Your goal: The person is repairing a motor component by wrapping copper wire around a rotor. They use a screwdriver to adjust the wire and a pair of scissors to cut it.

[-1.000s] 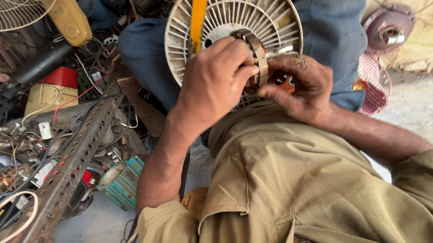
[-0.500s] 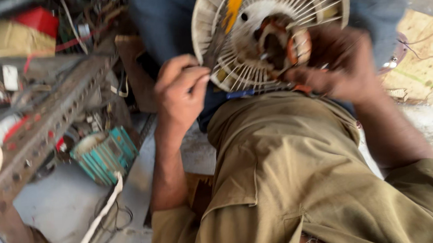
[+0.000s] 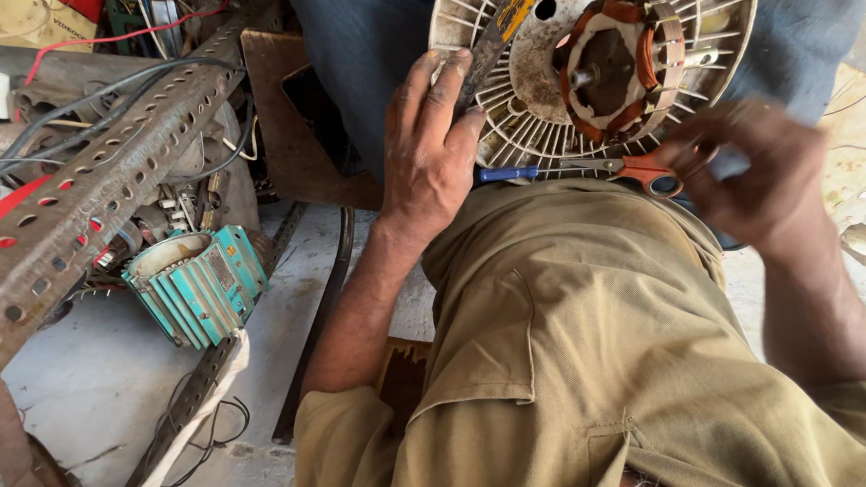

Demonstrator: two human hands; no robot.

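Left hand (image 3: 427,149) with fingers together, flat against fan guard (image 3: 506,119) rim, right hand (image 3: 749,169) blurred, finger state unclear, beside scissors (image 3: 639,169) under the guard

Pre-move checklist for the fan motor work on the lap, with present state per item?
1. Left hand steadying the white ribbed round fan housing: ok, fingers lie on its rim.
2. Copper-wound stator ring seated at the housing's centre: ok, shaft visible in the middle.
3. Right hand grip: cannot tell, blurred.
4. Orange-handled scissors within reach: ok, on the lap by the right hand.
5. Blue-handled tool on the lap: ok, lying loose.
6. Winding condition: cannot tell.
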